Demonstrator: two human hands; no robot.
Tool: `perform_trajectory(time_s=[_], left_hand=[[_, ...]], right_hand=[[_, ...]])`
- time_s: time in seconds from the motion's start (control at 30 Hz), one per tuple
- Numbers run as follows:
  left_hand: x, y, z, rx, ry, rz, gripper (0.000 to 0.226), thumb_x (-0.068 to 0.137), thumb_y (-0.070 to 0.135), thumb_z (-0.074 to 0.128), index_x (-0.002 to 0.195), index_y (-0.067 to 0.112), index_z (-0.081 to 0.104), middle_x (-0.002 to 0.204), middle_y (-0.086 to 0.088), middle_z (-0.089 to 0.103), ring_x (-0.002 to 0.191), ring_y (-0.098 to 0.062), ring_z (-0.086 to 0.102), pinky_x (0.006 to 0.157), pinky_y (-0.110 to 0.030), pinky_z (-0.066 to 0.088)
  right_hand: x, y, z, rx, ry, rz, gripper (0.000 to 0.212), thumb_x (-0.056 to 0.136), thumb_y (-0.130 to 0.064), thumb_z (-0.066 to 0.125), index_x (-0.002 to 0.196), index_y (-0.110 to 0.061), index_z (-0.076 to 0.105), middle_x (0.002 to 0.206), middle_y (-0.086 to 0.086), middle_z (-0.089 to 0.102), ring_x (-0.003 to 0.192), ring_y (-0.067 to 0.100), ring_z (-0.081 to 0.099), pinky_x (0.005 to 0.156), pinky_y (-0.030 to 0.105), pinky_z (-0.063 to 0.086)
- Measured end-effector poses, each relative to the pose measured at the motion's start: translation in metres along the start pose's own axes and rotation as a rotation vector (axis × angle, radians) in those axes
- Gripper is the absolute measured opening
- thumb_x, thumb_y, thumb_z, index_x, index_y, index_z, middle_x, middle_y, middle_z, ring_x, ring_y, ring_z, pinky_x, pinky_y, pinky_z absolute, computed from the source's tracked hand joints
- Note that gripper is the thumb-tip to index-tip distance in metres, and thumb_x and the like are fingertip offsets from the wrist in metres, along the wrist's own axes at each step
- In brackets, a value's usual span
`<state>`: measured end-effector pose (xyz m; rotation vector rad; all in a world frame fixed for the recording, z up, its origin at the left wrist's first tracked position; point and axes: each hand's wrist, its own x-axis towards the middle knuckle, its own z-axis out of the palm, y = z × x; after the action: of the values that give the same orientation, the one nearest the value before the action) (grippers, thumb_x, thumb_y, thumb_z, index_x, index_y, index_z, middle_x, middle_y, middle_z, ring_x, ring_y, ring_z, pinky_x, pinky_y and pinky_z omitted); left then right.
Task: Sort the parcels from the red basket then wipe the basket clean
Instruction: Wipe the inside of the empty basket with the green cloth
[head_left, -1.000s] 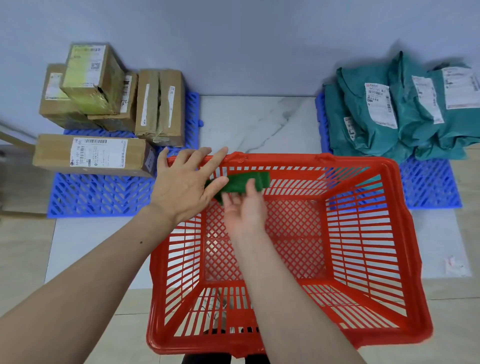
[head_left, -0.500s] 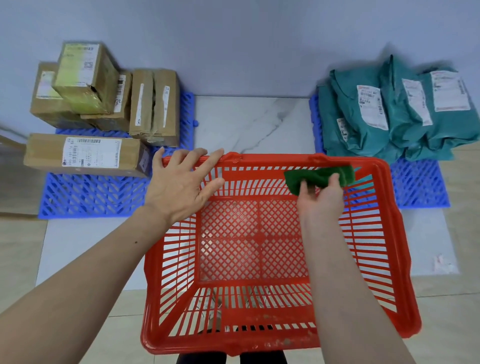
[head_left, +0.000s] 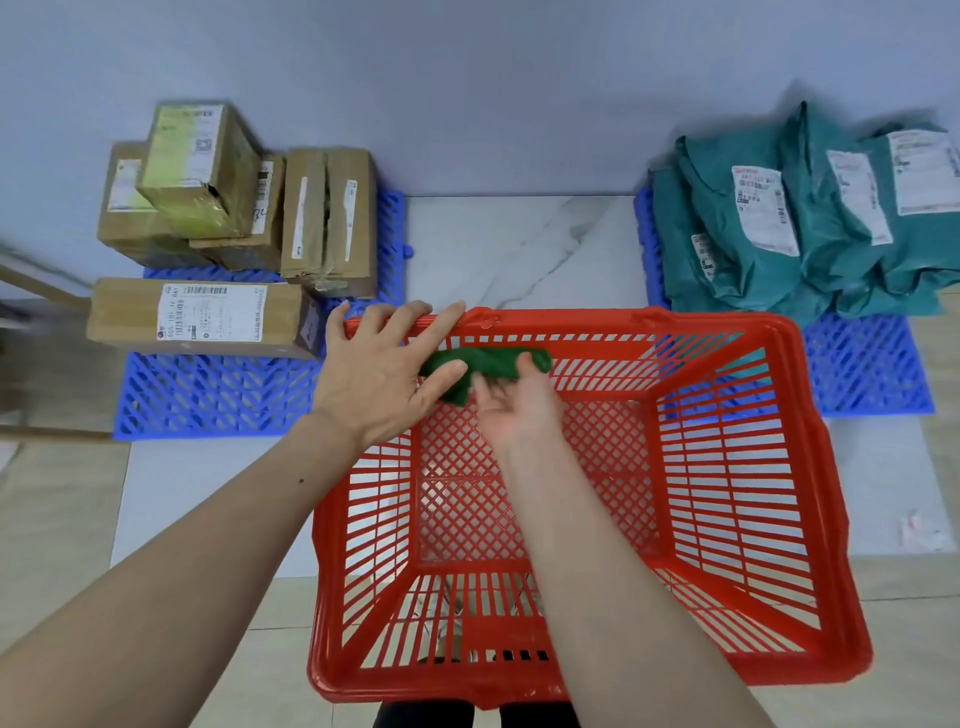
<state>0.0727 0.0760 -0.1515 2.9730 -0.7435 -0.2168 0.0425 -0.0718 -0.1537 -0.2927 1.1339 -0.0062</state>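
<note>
The red basket (head_left: 810, 467) stands in front of me with no parcels in it. My right hand (head_left: 514, 410) reaches inside and presses a green cloth (head_left: 488, 361) against the inner far wall, near its left end. My left hand (head_left: 379, 374) lies flat with spread fingers on the basket's far left corner, touching the rim. Cardboard box parcels (head_left: 244, 218) are stacked on a blue mat at the left. Teal bag parcels (head_left: 810, 223) are piled on another blue mat at the right.
A blue slatted mat (head_left: 208, 395) lies left of the basket and another blue mat (head_left: 872, 369) lies to the right. A grey wall (head_left: 493, 93) closes the far side. White marble floor (head_left: 519, 249) runs between the mats.
My right hand has swept the green cloth along the far inner wall, from the right end half a second ago back to the left end. My left hand stays on the corner.
</note>
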Motion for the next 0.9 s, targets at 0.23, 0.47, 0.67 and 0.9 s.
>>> perform_trajectory(time_s=[0.23,0.47,0.67,0.9], left_hand=[[0.001,0.000,0.003,-0.022,-0.021,-0.025,0.065,0.095,0.071,0.010,0.153,0.043,0.023,0.146,0.002,0.049,0.134,-0.023,0.042,0.115,-0.066,0.016],[-0.014,0.045,-0.023,-0.438,0.137,-0.016,0.069,0.097,0.061,0.023,0.152,0.023,0.036,0.155,-0.005,0.041,0.147,-0.021,0.030,0.123,-0.045,0.009],[-0.027,0.115,-0.053,-1.527,-0.159,-0.538,0.080,0.085,0.069,0.054,0.147,0.020,0.043,0.146,-0.003,0.052,0.130,-0.014,0.053,0.113,-0.039,0.041],[-0.040,0.120,-0.066,-1.924,-0.166,-0.815,0.022,0.099,0.009,0.055,0.119,0.007,0.065,0.106,-0.008,0.071,0.079,-0.010,0.070,0.060,-0.025,0.058]], right_hand=[[-0.010,-0.065,-0.050,0.057,-0.047,-0.231,0.037,0.103,-0.022,0.050,0.137,-0.009,0.054,0.126,0.015,0.065,0.108,0.028,0.065,0.080,0.044,0.057],[-0.040,-0.078,-0.066,-0.160,-0.199,-0.265,0.039,0.105,-0.024,0.040,0.140,-0.014,0.053,0.134,0.012,0.064,0.122,0.030,0.061,0.096,0.050,0.051],[-0.082,-0.081,-0.061,-0.221,-0.346,-0.186,0.039,0.101,-0.026,0.041,0.127,-0.006,0.062,0.124,0.018,0.068,0.112,0.032,0.067,0.103,0.050,0.047],[-0.108,-0.087,-0.066,-0.495,-0.262,-0.405,0.026,0.095,-0.015,0.061,0.119,-0.010,0.064,0.113,0.010,0.073,0.105,0.025,0.070,0.080,0.041,0.060]])
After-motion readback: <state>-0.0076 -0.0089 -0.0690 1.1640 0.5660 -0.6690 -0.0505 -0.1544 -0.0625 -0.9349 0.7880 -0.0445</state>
